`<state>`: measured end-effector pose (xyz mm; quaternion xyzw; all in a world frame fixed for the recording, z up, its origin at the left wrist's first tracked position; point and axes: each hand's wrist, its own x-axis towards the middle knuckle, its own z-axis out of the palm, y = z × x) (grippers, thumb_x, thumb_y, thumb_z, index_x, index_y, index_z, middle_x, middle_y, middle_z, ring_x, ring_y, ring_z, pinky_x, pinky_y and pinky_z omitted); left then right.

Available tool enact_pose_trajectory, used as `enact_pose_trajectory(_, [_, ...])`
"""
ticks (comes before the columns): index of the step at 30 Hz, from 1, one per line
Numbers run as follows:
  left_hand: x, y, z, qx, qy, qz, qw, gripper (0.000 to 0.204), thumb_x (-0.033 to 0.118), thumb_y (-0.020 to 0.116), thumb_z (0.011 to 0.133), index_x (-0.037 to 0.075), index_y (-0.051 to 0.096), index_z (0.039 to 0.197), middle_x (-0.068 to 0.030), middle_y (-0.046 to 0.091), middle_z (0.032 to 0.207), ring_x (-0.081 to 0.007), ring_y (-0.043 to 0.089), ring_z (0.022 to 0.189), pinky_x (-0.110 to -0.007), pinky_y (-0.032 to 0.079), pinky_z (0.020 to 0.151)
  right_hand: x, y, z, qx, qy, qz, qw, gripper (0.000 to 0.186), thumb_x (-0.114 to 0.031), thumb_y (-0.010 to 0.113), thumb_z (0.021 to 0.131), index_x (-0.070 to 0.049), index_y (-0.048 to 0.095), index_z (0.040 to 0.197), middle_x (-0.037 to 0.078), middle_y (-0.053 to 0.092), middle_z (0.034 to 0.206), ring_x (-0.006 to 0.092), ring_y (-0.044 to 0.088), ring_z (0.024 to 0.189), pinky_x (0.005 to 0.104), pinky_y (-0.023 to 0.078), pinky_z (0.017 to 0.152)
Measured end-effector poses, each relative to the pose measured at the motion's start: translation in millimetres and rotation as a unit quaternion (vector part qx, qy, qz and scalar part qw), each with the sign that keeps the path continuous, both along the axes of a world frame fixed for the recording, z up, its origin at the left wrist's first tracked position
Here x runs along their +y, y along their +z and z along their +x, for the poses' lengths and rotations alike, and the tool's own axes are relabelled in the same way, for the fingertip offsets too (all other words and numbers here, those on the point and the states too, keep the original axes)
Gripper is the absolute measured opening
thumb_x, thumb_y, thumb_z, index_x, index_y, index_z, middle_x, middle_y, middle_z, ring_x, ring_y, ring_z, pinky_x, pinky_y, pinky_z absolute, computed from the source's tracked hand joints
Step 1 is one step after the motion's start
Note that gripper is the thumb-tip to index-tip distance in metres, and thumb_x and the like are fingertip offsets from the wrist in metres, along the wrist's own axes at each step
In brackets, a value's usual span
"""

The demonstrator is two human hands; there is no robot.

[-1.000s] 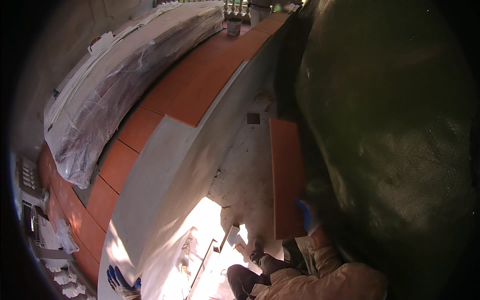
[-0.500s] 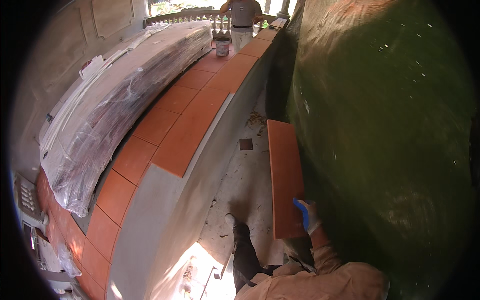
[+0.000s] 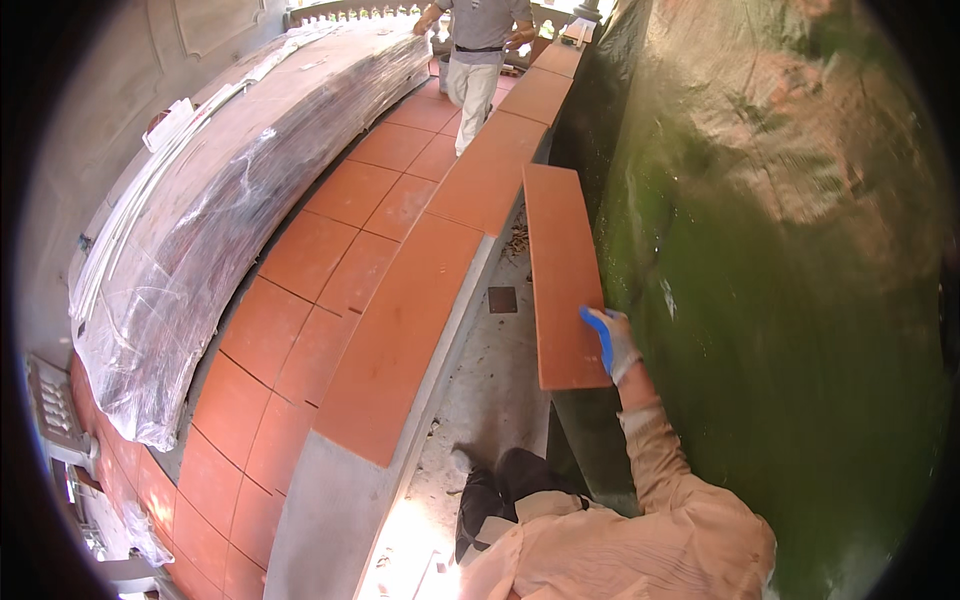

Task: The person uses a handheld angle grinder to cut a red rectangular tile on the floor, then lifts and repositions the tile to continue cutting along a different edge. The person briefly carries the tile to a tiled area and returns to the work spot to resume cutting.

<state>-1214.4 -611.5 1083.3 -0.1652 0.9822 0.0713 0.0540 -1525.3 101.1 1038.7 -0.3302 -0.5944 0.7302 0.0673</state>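
Observation:
My right hand (image 3: 616, 345), in a grey and blue glove, grips the right edge of a long terracotta slab (image 3: 562, 275) close to its near end. The slab stands out over the narrow concrete passage, its far end pointing away from me. My right fingers are partly hidden by the edge. My left hand does not show. To the left, a row of similar coping slabs (image 3: 400, 340) lies along the top of a low grey wall (image 3: 330, 520). The held slab is apart from that row as far as the picture shows.
Square terracotta tiles (image 3: 265, 320) cover the floor left of the wall. On them stands a long stack wrapped in clear plastic (image 3: 240, 210). A co-worker (image 3: 480, 60) in a grey shirt stands at the far end. A green tarp (image 3: 780, 330) hangs on the right.
The held slab and my right hand have risen in the picture. My view has shifted, showing more floor tiles beyond the wall. The co-worker appears closer, one hand by the wrapped stack.

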Motion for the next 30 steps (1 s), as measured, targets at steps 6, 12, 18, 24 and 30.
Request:
enact_pose_trajectory(6, [136.5, -6.0, -166.8, 0.073, -0.012, 0.128, 0.989, 0.102, 0.062, 0.085, 0.088, 0.005, 0.049, 0.164, -0.0236, 0.055, 0.164, -0.0492, 0.044, 0.156, -0.064, 0.032, 0.129, 33.4, -30.9, -136.4, 0.089, 0.049, 0.02, 0.995, 0.029, -0.019, 0.083, 0.099, 0.004, 0.083, 0.117, 0.007, 0.082, 0.106, 0.0151, 0.077, 0.092, 0.0335, 0.062, 0.083])
enact_pose_trajectory(12, [263.4, 0.5, -261.1, 0.076, -0.064, 0.039, 0.994, 0.121, 0.057, 0.096, 0.075, 0.005, 0.042, 0.169, -0.0228, 0.045, 0.171, -0.0495, 0.034, 0.161, -0.067, 0.027, 0.13, 48.9, -44.6, -227.9, 0.104, 0.069, 0.003, 0.992, 0.031, -0.017, 0.082, 0.099, 0.006, 0.081, 0.118, 0.006, 0.081, 0.109, 0.0156, 0.075, 0.097, 0.0337, 0.06, 0.088])
enact_pose_trajectory(18, [287.0, -18.0, -300.8, 0.034, -0.038, 0.017, 0.999, 0.139, 0.078, 0.094, 0.062, 0.007, 0.042, 0.17, -0.0251, 0.037, 0.176, -0.0537, 0.031, 0.161, -0.067, 0.025, 0.132, 60.2, -49.3, -277.4, 0.081, 0.068, 0.02, 0.994, 0.03, -0.018, 0.082, 0.098, 0.004, 0.082, 0.118, 0.007, 0.081, 0.109, 0.0168, 0.075, 0.095, 0.034, 0.06, 0.088])
enact_pose_trajectory(24, [287.4, -22.9, -303.2, -0.044, -0.039, -0.002, 0.998, 0.154, 0.077, 0.097, 0.052, 0.016, 0.031, 0.177, -0.0242, 0.025, 0.182, -0.0521, 0.023, 0.166, -0.066, 0.019, 0.134, 72.4, -59.3, -293.6, 0.061, 0.07, 0.015, 0.996, 0.036, -0.023, 0.078, 0.105, 0.004, 0.08, 0.127, 0.009, 0.079, 0.124, 0.0184, 0.075, 0.111, 0.0346, 0.059, 0.101])
enact_pose_trajectory(30, [268.7, -23.8, -302.6, -0.069, -0.055, -0.026, 0.996, 0.158, 0.088, 0.092, 0.051, 0.021, 0.028, 0.179, -0.0251, 0.02, 0.184, -0.0559, 0.019, 0.167, -0.07, 0.017, 0.133, 84.6, -65.2, -296.1, 0.068, 0.125, -0.013, 0.99, 0.043, -0.027, 0.075, 0.107, 0.005, 0.076, 0.136, 0.012, 0.077, 0.133, 0.0212, 0.074, 0.119, 0.0368, 0.059, 0.106])
